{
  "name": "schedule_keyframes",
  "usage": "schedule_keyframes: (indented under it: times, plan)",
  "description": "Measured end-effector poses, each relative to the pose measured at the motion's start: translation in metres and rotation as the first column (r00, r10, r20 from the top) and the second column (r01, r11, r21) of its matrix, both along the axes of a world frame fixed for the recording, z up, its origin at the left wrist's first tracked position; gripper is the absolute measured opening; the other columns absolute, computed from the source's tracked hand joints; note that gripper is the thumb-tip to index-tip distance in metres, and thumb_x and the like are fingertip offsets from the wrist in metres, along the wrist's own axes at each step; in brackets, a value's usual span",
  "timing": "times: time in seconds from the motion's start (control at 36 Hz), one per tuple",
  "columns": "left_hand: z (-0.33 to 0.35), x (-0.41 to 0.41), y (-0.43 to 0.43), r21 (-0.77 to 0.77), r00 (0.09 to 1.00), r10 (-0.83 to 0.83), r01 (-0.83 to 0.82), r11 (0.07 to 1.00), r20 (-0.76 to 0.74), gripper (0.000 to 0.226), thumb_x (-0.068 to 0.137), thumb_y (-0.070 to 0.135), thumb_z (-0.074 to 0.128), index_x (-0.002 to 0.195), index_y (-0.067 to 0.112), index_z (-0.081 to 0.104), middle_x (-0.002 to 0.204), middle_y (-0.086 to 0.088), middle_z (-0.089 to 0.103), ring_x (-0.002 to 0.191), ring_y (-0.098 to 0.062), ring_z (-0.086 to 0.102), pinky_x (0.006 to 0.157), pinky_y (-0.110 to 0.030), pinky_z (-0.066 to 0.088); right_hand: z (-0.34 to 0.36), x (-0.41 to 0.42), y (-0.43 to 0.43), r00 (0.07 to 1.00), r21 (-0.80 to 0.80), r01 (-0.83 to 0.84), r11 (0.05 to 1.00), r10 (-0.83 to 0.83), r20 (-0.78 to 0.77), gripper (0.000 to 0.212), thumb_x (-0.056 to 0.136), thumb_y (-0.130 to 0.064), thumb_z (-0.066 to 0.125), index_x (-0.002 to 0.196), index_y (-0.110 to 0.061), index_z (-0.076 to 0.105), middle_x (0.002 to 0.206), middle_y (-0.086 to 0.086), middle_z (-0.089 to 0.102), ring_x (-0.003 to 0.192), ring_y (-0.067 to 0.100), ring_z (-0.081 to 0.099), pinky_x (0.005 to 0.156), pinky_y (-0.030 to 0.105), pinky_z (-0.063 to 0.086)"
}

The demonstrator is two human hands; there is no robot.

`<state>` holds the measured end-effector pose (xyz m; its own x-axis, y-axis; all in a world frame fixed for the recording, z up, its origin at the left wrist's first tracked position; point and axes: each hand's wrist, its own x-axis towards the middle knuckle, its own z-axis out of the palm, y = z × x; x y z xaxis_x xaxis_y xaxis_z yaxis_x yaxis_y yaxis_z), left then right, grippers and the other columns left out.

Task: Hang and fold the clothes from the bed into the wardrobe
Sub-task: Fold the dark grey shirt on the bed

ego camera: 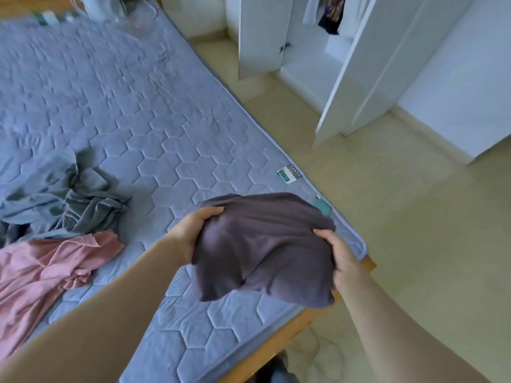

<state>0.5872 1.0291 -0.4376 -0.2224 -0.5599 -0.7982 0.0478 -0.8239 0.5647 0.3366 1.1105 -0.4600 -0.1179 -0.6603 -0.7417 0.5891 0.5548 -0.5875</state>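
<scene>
A folded dark grey-purple garment [262,244] hangs in the air above the near right corner of the bed [132,111]. My left hand [193,230] grips its left edge, thumb on top. My right hand [341,258] grips its right edge. On the bed's left side lie a crumpled grey garment [63,197] and, nearer to me, a pink garment [47,272]. The white wardrobe [326,64] stands at the upper right with its doors open, dark clothes [331,15] hanging inside.
The bed has a blue quilted cover and a wooden frame [290,330] at its near edge. Beige floor [414,217] lies between the bed and the wardrobe. An open wardrobe door [356,64] juts into that floor. White objects [96,6] sit at the bed's far end.
</scene>
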Motion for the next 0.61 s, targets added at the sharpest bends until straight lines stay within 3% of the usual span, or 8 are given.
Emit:
schedule_keyframes:
  times: [0.17, 0.25, 0.31, 0.39, 0.5, 0.61]
  plan:
    - [0.06, -0.059, -0.003, -0.111, 0.988, -0.073, 0.058, 0.992, -0.134, 0.03, 0.081, 0.032, 0.062, 0.068, 0.009, 0.077, 0.077, -0.01, 0.073, 0.064, -0.023, 0.07, 0.068, -0.034, 0.047, 0.073, -0.057, 0.018, 0.997, -0.094, 0.03, 0.995, -0.036, -0.061, 0.032, 0.081, -0.019, 0.056, 0.054, -0.009, 0.071, 0.061, 0.006, 0.069, 0.055, 0.018, 0.067, 0.055, 0.023, 0.049]
    - [0.087, -0.103, 0.001, -0.167, 0.961, -0.13, 0.091, 0.982, -0.245, 0.027, 0.078, 0.03, 0.061, 0.074, 0.009, 0.077, 0.082, -0.009, 0.073, 0.07, -0.022, 0.071, 0.071, -0.036, 0.047, 0.103, -0.09, 0.038, 0.995, -0.128, 0.087, 0.988, -0.092, -0.038, 0.022, 0.073, -0.02, 0.059, 0.058, -0.009, 0.071, 0.063, 0.008, 0.069, 0.058, 0.02, 0.067, 0.063, 0.028, 0.047]
    - [0.102, -0.134, 0.007, -0.201, 0.937, -0.173, 0.115, 0.973, -0.303, 0.03, 0.083, 0.029, 0.057, 0.076, 0.01, 0.078, 0.085, -0.009, 0.074, 0.074, -0.021, 0.071, 0.071, -0.035, 0.048, 0.119, -0.114, 0.054, 0.991, -0.159, 0.13, 0.979, -0.131, 0.006, 0.014, 0.062, -0.02, 0.063, 0.059, -0.009, 0.071, 0.063, 0.008, 0.068, 0.058, 0.021, 0.067, 0.058, 0.026, 0.049]
    - [0.124, -0.185, 0.019, -0.24, 0.907, -0.217, 0.135, 0.961, -0.36, 0.029, 0.085, 0.026, 0.054, 0.084, 0.009, 0.078, 0.09, -0.011, 0.073, 0.077, -0.023, 0.071, 0.07, -0.034, 0.052, 0.139, -0.155, 0.077, 0.981, -0.226, 0.192, 0.955, -0.184, 0.053, 0.014, 0.059, -0.018, 0.062, 0.062, -0.007, 0.07, 0.061, 0.009, 0.067, 0.056, 0.023, 0.066, 0.051, 0.024, 0.052]
    - [0.15, -0.26, 0.036, -0.313, 0.864, -0.279, 0.151, 0.938, -0.419, 0.042, 0.095, 0.019, 0.043, 0.073, 0.006, 0.077, 0.078, -0.012, 0.072, 0.068, -0.023, 0.071, 0.063, -0.031, 0.056, 0.162, -0.22, 0.103, 0.969, -0.296, 0.248, 0.922, -0.23, 0.093, 0.013, 0.058, -0.015, 0.064, 0.062, -0.005, 0.072, 0.062, 0.011, 0.067, 0.056, 0.025, 0.067, 0.051, 0.027, 0.053]
    - [0.172, -0.348, 0.054, -0.367, 0.836, -0.26, 0.076, 0.927, -0.483, 0.043, 0.096, 0.012, 0.038, 0.074, 0.003, 0.074, 0.071, -0.012, 0.071, 0.063, -0.022, 0.07, 0.054, -0.028, 0.057, 0.184, -0.294, 0.124, 0.966, -0.384, 0.258, 0.886, -0.232, 0.114, 0.018, 0.044, -0.014, 0.073, 0.06, -0.007, 0.072, 0.059, 0.009, 0.066, 0.055, 0.023, 0.066, 0.051, 0.025, 0.053]
